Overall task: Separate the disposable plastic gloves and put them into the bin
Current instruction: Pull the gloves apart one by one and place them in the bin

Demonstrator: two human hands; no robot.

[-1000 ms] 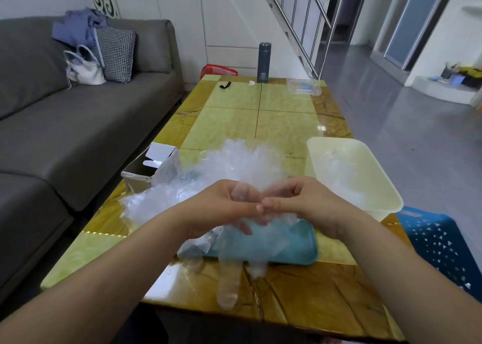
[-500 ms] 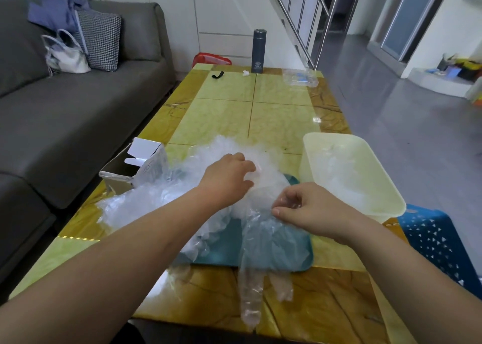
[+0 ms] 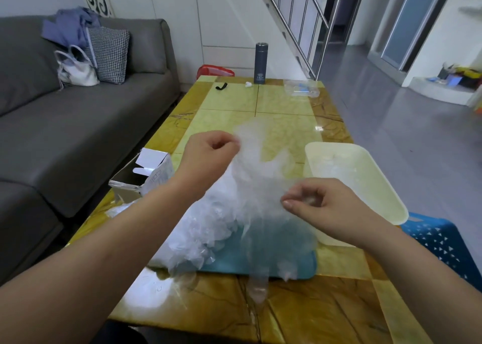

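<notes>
Above the glove pile (image 3: 208, 226) on the teal tray (image 3: 287, 261), one clear glove (image 3: 260, 169) is pinched and stretched between left hand (image 3: 208, 155) and right hand (image 3: 323, 205); the cream bin (image 3: 373, 189) is set just beside on the tabletop (image 3: 281, 103).

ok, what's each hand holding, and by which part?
Both pinch clear plastic glove film: left hand at its top edge, right hand at a side edge. One glove or two, cannot tell.

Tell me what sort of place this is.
Most likely a home living room: a grey sofa with a cushion and handbag, a glossy coffee table, and a staircase railing behind.
</notes>
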